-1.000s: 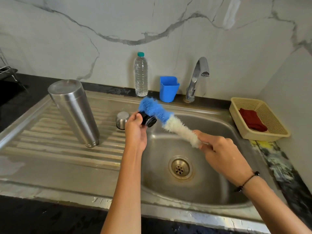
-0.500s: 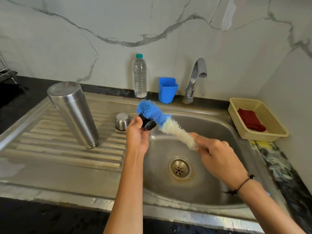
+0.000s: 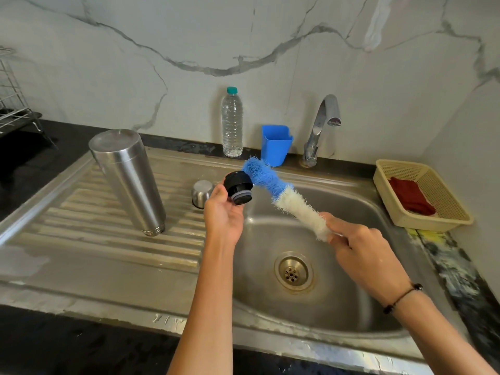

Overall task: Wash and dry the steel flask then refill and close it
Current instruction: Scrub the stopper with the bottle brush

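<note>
Brush (image 3: 281, 194) handle hidden in right hand (image 3: 359, 247); rack (image 3: 12, 104) cut off left.

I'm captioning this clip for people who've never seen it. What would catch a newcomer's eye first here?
First the blue and white bottle brush, held in the right hand over the sink basin, its blue tip against the black stopper pinched in the left hand. Next the steel flask, standing upside down on the ribbed drainboard at left, with a small steel cap nearby.
</note>
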